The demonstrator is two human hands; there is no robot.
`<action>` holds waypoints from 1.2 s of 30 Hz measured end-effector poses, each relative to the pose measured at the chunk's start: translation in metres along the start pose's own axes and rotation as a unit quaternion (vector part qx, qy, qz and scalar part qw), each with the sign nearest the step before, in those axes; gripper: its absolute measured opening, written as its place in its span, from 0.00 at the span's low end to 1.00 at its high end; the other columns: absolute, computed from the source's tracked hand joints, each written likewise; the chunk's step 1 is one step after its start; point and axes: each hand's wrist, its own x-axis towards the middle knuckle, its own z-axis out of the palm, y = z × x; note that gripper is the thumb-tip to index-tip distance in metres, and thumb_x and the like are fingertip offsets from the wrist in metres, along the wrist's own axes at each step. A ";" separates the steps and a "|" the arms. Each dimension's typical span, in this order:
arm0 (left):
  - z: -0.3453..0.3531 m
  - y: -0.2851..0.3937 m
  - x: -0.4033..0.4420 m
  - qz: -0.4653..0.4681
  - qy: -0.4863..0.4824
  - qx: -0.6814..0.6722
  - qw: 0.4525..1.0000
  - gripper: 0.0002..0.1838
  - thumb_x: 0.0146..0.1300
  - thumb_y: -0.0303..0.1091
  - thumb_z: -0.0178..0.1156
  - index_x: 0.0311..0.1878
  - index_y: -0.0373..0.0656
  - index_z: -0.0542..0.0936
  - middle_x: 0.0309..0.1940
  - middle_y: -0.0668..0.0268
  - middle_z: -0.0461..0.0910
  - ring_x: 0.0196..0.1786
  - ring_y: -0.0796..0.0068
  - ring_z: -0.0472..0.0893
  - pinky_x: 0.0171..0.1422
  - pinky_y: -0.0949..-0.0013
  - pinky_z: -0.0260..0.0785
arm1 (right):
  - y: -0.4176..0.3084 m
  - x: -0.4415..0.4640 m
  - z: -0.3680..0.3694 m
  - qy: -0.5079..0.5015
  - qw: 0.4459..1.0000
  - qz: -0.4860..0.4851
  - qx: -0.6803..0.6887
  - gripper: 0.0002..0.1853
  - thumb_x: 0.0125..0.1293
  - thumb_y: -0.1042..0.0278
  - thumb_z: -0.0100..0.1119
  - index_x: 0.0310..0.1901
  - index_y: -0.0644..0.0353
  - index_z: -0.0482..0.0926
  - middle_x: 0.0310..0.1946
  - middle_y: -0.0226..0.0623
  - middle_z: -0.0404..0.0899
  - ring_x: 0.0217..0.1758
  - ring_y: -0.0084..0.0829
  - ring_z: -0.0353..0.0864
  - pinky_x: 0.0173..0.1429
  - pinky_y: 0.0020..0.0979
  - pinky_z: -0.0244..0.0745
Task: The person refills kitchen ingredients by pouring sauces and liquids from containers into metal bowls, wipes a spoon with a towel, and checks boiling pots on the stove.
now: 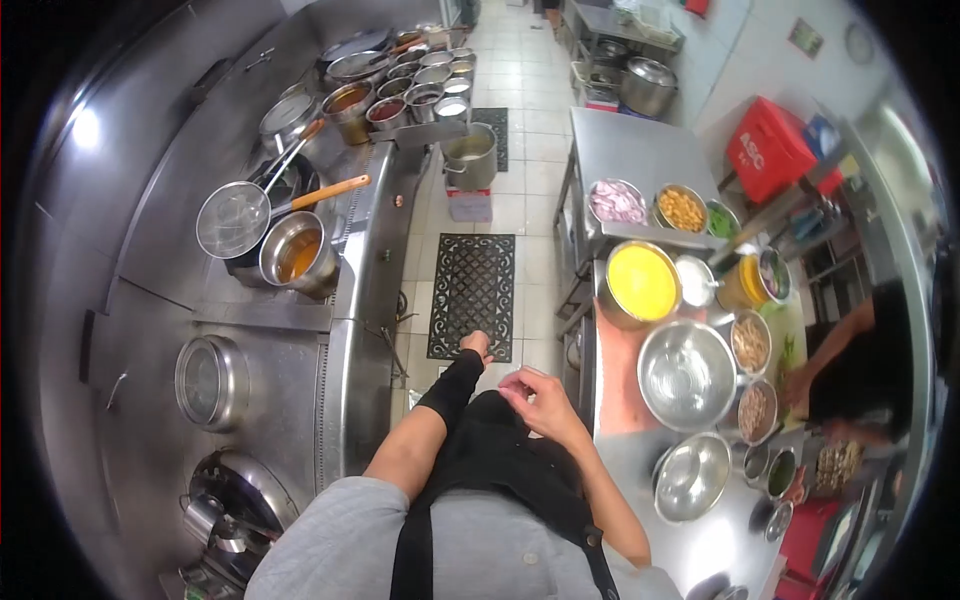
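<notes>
My left hand (477, 346), below a black sleeve, reaches forward over the floor mat (471, 262) with its fingers curled in. Closer to my body, my right hand (533, 398) is bent inward, thumb and fingers drawn together beside my black apron (490, 450). Whether anything small is inside either hand is hidden. Neither hand touches the counters. To the right of my right hand, a large steel bowl (686, 374) stands on the prep counter, with a second steel bowl (693, 478) nearer me. A pot of yellow liquid (642, 283) is behind them.
On the left stove, a mesh strainer (233, 219) lies beside a pot with amber liquid (297, 252). A stockpot (469, 155) stands on a box in the aisle. Bowls of food, such as sliced onion (617, 203), line the right counter. Another person's arm (842, 335) is beyond it.
</notes>
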 end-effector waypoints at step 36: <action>0.014 0.721 0.496 0.002 -0.301 -0.065 0.951 0.19 0.68 0.28 0.56 0.62 0.40 0.77 0.56 0.68 0.78 0.50 0.82 0.76 0.55 0.73 0.71 | 0.238 0.703 -0.298 0.270 0.944 0.184 -0.038 0.07 0.70 0.74 0.58 0.46 0.65 0.82 0.34 0.35 0.84 0.33 0.23 0.80 0.37 0.25 0.76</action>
